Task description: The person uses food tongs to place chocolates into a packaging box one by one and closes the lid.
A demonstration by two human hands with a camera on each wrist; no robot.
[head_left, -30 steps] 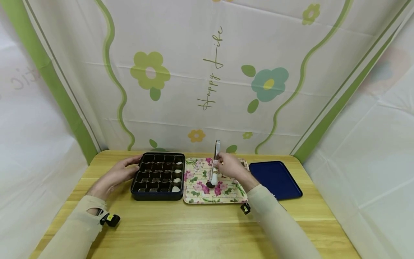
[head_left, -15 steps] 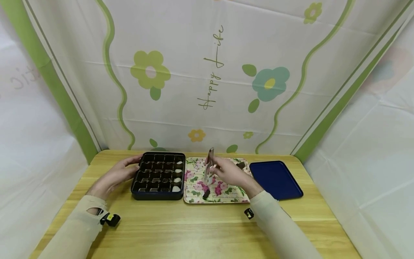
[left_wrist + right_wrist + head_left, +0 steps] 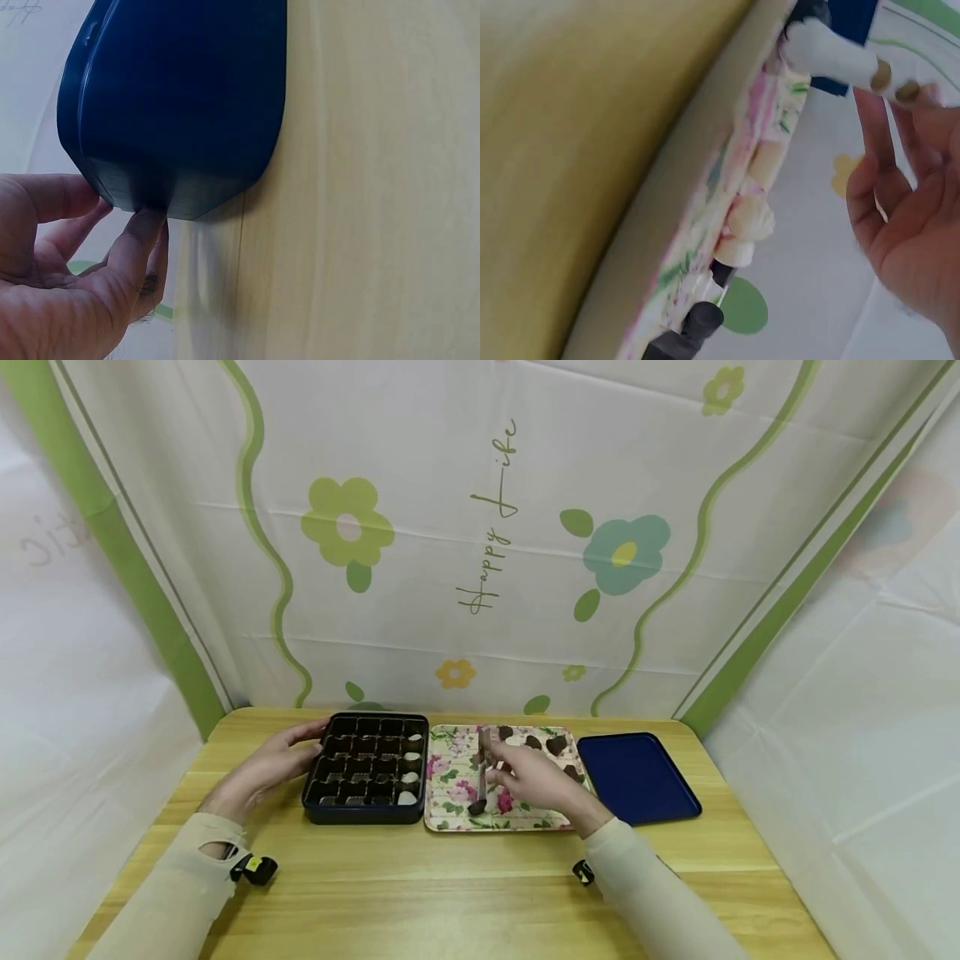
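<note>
In the head view my left hand (image 3: 277, 764) rests against the left wall of a dark blue box (image 3: 363, 814). The left wrist view shows its fingertips and thumb touching the outside of that box (image 3: 180, 112). Divided cells fill the box, with several white chocolates (image 3: 410, 777) along its right column. My right hand (image 3: 536, 774) grips a pair of tongs (image 3: 483, 752), tips down over a floral tray (image 3: 450, 820). At the tips is a dark chocolate (image 3: 477, 807), near the tray's front left. In the right wrist view the tongs' white end (image 3: 829, 54) overlaps it.
Several dark chocolates (image 3: 557, 744) lie on the tray's right side; pale ones (image 3: 751, 217) show in the right wrist view. A flat blue lid (image 3: 637, 777) lies right of the tray on the wooden table (image 3: 420, 893). A printed curtain (image 3: 420, 635) hangs behind.
The tongs left the dark chocolate, which shifted slightly toward the tray's front left, and have come down to it again at a different tilt. The left hand and box stayed still.
</note>
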